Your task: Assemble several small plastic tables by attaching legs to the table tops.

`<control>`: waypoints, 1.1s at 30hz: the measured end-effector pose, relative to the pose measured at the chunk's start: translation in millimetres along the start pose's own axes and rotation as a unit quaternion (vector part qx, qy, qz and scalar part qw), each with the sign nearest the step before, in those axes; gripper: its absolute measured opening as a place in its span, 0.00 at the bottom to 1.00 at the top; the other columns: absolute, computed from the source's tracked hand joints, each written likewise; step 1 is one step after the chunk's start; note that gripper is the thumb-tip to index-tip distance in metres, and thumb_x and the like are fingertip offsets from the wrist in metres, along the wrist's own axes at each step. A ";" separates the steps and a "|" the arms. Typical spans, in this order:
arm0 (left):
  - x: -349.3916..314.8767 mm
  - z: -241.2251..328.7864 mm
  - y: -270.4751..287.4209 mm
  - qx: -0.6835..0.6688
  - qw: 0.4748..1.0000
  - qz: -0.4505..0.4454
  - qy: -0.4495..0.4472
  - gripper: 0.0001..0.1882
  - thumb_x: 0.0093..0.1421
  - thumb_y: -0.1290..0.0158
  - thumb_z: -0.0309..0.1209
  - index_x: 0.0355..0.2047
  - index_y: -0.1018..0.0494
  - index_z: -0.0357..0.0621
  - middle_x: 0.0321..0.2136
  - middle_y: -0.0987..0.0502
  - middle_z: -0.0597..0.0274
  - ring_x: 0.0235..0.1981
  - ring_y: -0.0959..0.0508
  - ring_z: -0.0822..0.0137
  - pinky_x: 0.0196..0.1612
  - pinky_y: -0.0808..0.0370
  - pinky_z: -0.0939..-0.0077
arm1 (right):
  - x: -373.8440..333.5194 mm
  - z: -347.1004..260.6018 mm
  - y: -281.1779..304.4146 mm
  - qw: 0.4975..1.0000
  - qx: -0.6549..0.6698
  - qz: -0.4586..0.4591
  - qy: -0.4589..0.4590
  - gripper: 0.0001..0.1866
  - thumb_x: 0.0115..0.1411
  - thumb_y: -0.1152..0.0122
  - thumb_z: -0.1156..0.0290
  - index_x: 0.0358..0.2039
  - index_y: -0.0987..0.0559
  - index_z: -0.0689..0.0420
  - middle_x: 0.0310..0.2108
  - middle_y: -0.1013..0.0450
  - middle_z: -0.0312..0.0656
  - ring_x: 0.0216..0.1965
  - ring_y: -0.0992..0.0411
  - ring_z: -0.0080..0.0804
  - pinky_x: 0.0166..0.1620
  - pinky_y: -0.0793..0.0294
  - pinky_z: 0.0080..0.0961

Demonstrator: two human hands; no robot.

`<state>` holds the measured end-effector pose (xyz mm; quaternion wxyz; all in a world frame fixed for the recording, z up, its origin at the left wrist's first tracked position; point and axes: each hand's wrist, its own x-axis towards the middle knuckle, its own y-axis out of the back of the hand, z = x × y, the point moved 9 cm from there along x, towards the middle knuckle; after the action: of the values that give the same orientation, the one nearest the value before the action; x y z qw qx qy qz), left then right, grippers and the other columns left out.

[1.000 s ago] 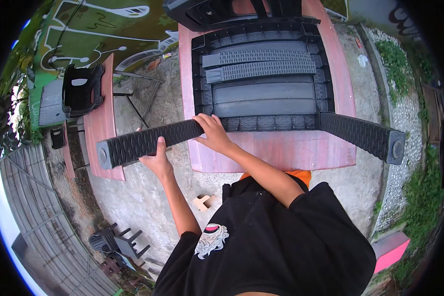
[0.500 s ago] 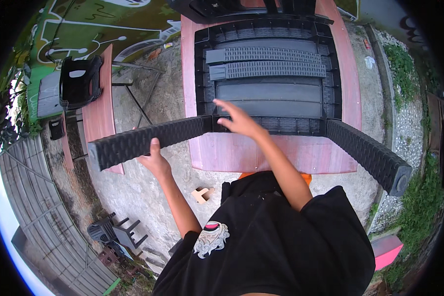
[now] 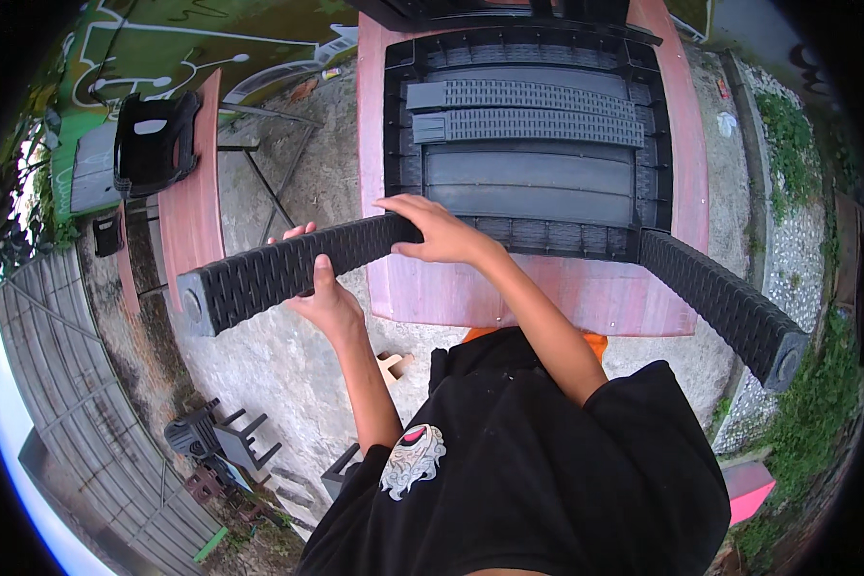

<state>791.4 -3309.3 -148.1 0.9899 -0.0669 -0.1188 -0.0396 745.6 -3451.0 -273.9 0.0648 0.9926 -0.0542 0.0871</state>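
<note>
A dark grey plastic table leg (image 3: 259, 280) with a woven pattern slants out from the near left corner of an upturned black plastic tabletop (image 3: 658, 187). My left hand (image 3: 324, 300) is closed round the middle of this leg, thumb on the near side and fingertips showing beyond it. At its inner end, my right hand (image 3: 440, 233) grips the leg by the corner, fingers over the top and thumb on the near face. That hand hides the joint. A matching leg (image 3: 725, 298) sticks out from the near right corner. Two more legs (image 3: 542, 125) lie side by side inside the tabletop.
The tabletop rests on a pinkish wooden table (image 3: 451, 298). Beyond it stands another black plastic piece (image 3: 509, 13). To the left, a black plastic chair (image 3: 154, 144) is by a second wooden board (image 3: 194, 192). A beige piece (image 3: 391, 368) lies on the concrete floor.
My right hand has moved left from over the tabletop's near edge onto the leg's inner end. My left hand and the leg have shifted slightly, with the leg's outer end turned more into view.
</note>
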 end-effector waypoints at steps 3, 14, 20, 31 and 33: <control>7.6 -0.9 7.6 -0.024 1.000 0.011 -0.010 0.35 0.51 0.41 0.24 0.57 0.44 0.34 0.48 0.30 0.50 0.52 0.28 0.53 0.60 0.35 0.57 | 7.1 7.5 -34.0 0.997 -0.044 -0.066 -0.006 0.39 0.48 0.30 0.56 0.59 0.35 0.51 0.55 0.34 0.48 0.60 0.38 0.44 0.62 0.46 0.42; 62.4 -24.2 20.1 0.021 0.999 0.006 0.031 0.28 0.51 0.36 0.26 0.50 0.36 0.36 0.41 0.27 0.61 0.39 0.26 0.71 0.46 0.29 0.76 | 38.2 12.7 -33.4 0.977 -0.201 -0.065 0.020 0.35 0.45 0.32 0.45 0.42 0.31 0.60 0.40 0.27 0.52 0.46 0.28 0.51 0.61 0.45 0.53; 66.5 -16.0 -6.2 0.014 0.998 -0.057 -0.023 0.25 0.46 0.34 0.27 0.42 0.32 0.37 0.33 0.23 0.62 0.31 0.23 0.72 0.37 0.25 0.77 | 37.8 2.5 -29.4 0.967 -0.247 -0.067 -0.014 0.35 0.44 0.30 0.48 0.40 0.31 0.65 0.34 0.26 0.55 0.41 0.28 0.54 0.55 0.38 0.43; 49.7 -38.2 47.4 -0.074 0.997 -0.005 -0.018 0.23 0.42 0.34 0.29 0.38 0.28 0.34 0.31 0.22 0.61 0.30 0.23 0.72 0.37 0.25 0.76 | 18.2 -7.3 -44.2 0.950 -0.312 0.003 0.003 0.33 0.42 0.26 0.57 0.41 0.31 0.65 0.37 0.27 0.57 0.40 0.27 0.54 0.46 0.30 0.42; 50.3 -46.8 61.5 -0.138 0.990 0.019 -0.007 0.22 0.43 0.34 0.29 0.37 0.28 0.34 0.32 0.22 0.61 0.30 0.23 0.72 0.37 0.25 0.76 | 21.9 -3.5 -50.4 0.962 -0.273 -0.005 0.009 0.33 0.42 0.26 0.59 0.43 0.31 0.65 0.38 0.27 0.56 0.40 0.27 0.55 0.44 0.28 0.41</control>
<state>856.7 -3258.3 -188.6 0.9708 -0.2057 -0.1181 -0.0365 772.5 -3403.0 -272.6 0.3346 0.9366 -0.0701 0.0771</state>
